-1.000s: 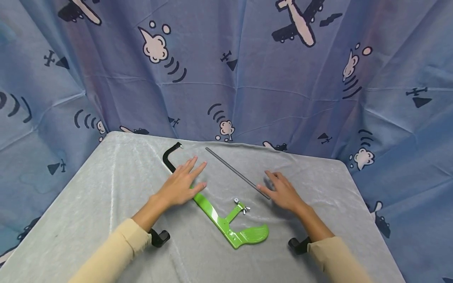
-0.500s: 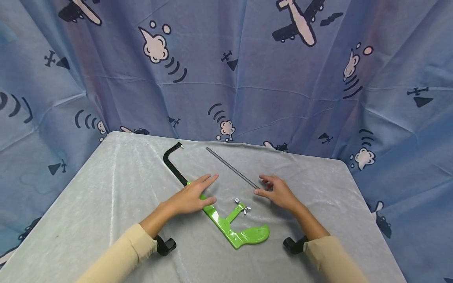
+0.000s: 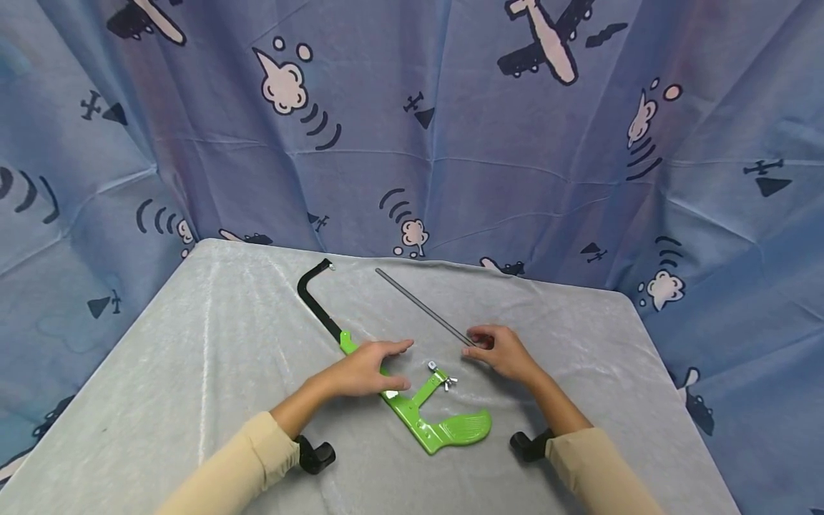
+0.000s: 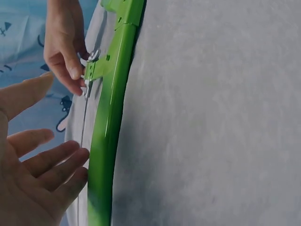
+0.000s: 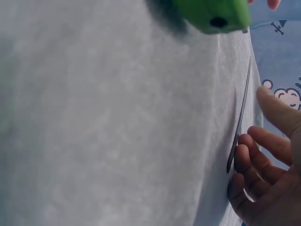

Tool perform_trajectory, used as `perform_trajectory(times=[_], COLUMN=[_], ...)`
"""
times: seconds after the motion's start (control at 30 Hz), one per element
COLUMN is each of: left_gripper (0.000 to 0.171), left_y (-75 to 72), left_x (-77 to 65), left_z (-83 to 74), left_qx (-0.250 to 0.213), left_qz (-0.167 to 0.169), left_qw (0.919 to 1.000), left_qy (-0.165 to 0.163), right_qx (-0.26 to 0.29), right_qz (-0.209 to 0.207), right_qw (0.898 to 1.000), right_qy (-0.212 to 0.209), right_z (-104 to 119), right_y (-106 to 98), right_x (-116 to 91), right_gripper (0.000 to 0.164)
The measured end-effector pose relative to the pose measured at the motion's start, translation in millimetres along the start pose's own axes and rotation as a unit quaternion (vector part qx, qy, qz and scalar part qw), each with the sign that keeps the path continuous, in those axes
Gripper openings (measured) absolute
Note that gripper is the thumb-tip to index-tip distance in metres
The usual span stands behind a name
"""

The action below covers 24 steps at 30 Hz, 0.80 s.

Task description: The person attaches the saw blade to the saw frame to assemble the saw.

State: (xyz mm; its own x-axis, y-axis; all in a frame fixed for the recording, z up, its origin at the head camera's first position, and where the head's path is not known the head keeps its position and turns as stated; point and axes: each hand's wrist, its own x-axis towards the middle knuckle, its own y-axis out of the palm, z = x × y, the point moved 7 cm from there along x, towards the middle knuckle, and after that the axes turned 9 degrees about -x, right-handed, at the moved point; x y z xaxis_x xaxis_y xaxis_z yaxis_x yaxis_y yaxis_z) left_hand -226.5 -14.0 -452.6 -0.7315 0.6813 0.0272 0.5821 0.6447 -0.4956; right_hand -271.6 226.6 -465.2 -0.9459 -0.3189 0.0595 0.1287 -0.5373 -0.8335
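Note:
A green and black hacksaw frame (image 3: 402,408) lies slantwise on the cloth, with nothing spanning its two ends. Its wing nut (image 3: 450,383) faces the back right. My left hand (image 3: 363,368) hovers over the frame's middle, thumb and fingers spread; the left wrist view has its fingertips right at the green bar (image 4: 106,127). Beyond the frame lies a thin grey hacksaw blade (image 3: 421,306). My right hand (image 3: 505,352) is at its near end, thumb apart from the bent fingers. In the right wrist view the fingertips (image 5: 242,153) are right beside the blade (image 5: 241,115).
A pale grey cloth (image 3: 244,343) covers the table. Behind it and at both sides hangs a blue curtain (image 3: 360,129) printed with planes and clouds. Black wrist mounts (image 3: 315,456) show below both hands.
My left hand has slid right and nearer along the hacksaw frame, uncovering its black-green joint. My right hand has shifted slightly left, its fingers bending round toward the blade's near end.

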Motion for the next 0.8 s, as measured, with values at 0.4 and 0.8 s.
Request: perform_trajectory(times=[0.4, 0.8], left_gripper=[0.07, 0.066], left_y=[14.6, 29.1], left_x=[7.4, 16.3], left_z=[-2.7, -2.5], left_qx=[-0.013, 0.0], left_qz=[0.003, 0.009], left_qw=[0.9998, 0.9998], left_qy=[0.012, 0.015], right_qx=[-0.023, -0.052], right_qz=[-0.006, -0.035], right_qw=[1.0, 0.998], right_qy=[0.007, 0.017], right_z=[0.4, 3.1], right_y=[3.0, 2.9], right_x=[4.6, 9.7], right_gripper=[0.023, 0.013])
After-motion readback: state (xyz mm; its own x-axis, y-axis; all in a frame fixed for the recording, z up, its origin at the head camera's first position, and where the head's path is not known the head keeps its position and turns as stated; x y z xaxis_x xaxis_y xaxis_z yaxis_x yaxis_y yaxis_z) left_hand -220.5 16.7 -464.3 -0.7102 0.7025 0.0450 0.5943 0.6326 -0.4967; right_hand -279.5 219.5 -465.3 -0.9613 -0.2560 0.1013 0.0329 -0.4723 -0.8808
